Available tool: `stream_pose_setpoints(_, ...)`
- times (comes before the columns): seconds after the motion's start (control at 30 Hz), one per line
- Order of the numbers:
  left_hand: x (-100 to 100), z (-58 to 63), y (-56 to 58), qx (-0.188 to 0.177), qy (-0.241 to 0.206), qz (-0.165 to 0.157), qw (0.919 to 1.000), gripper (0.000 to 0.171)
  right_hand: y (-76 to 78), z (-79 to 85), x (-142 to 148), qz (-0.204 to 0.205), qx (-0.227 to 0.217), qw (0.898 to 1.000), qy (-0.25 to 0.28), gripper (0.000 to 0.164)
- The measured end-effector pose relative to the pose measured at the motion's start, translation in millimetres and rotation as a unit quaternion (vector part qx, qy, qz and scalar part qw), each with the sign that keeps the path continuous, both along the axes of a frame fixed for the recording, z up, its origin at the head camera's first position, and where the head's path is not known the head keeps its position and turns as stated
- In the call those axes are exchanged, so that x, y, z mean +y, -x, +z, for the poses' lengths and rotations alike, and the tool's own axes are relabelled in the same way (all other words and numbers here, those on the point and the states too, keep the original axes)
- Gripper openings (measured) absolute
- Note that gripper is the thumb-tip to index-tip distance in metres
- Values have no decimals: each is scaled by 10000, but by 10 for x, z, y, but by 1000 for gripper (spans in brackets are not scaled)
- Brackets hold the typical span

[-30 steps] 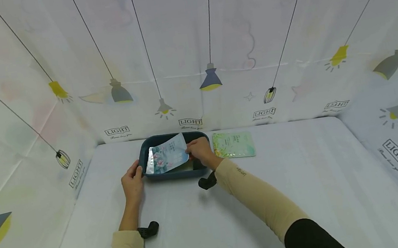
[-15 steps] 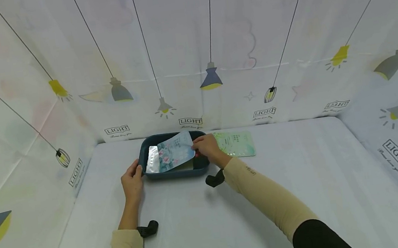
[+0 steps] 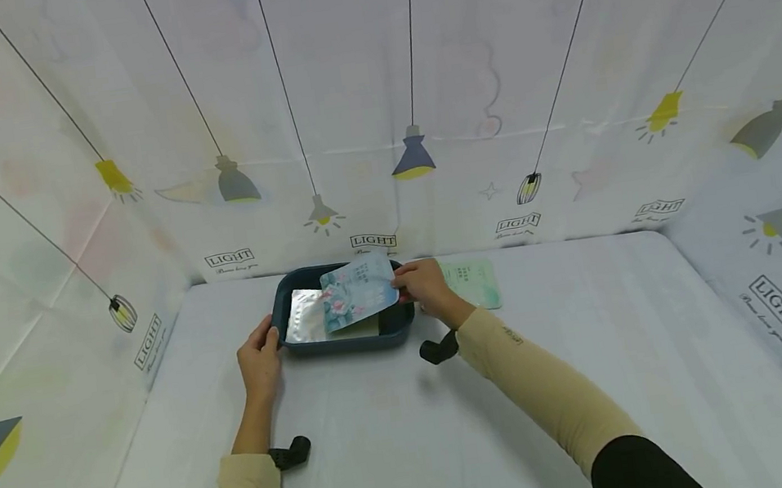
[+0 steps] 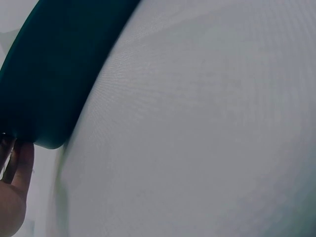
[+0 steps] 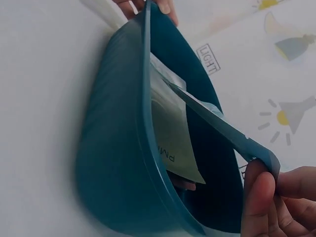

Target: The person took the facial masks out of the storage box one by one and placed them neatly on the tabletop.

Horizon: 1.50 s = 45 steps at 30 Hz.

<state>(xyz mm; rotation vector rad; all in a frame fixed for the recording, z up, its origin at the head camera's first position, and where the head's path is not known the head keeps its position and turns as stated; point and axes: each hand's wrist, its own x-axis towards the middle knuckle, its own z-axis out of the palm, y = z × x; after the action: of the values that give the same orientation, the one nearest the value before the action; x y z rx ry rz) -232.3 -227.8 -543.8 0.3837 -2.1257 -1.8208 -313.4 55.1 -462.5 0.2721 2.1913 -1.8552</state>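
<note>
White tabletop (image 3: 367, 453), lamp-print backdrop (image 3: 469, 44); right fingers (image 5: 261, 192) pinch blue packet (image 3: 358, 289), left fingers (image 4: 24, 165) grip bin (image 3: 345, 347).

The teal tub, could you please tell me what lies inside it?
Inside the tub lies a silvery packet; something reddish peeks from beneath, too covered to identify. The floral pouch in the right hand hides part of the packet.

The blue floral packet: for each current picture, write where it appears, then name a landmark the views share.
Head: the blue floral packet is left of centre, over the teal tray, pinched by the right hand.
Left wrist: not in it.
Right wrist: right of centre, nearly edge-on, slanting down to the right hand.
Shared landmark: the teal tray, visible in all three.
</note>
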Motion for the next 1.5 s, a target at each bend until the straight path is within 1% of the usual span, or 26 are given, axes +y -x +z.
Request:
stream_pose_setpoints(0.4,-8,-15,-13,45,18,-44,10000,41,63,51,258,-115,-140,9996,231,33)
stream_pose_setpoints(0.6,-4,-11,-10,23,2,-28,10000,41,54,94,399,-104,-84,9992,384,34)
stream_pose_setpoints(0.77,0,-3,-7,-22,27,15,10000,40,58,94,512,-152,-102,9988,454,35)
stream_pose_setpoints(0.9,-7,-11,-9,-36,-16,-20,10000,41,55,87,604,-132,-61,9990,415,35)
stream_pose_setpoints(1.13,-17,-18,-3,-195,-116,-114,9997,42,36,43,807,-75,-54,9994,325,37)
stream_pose_setpoints(1.33,-12,-19,-9,-64,-55,-45,10000,41,16,24,996,-123,-71,9995,278,38)
stream_pose_setpoints(1.5,-13,-29,2,-55,-12,-23,10000,41,-4,16,1121,-171,-79,9995,247,39)
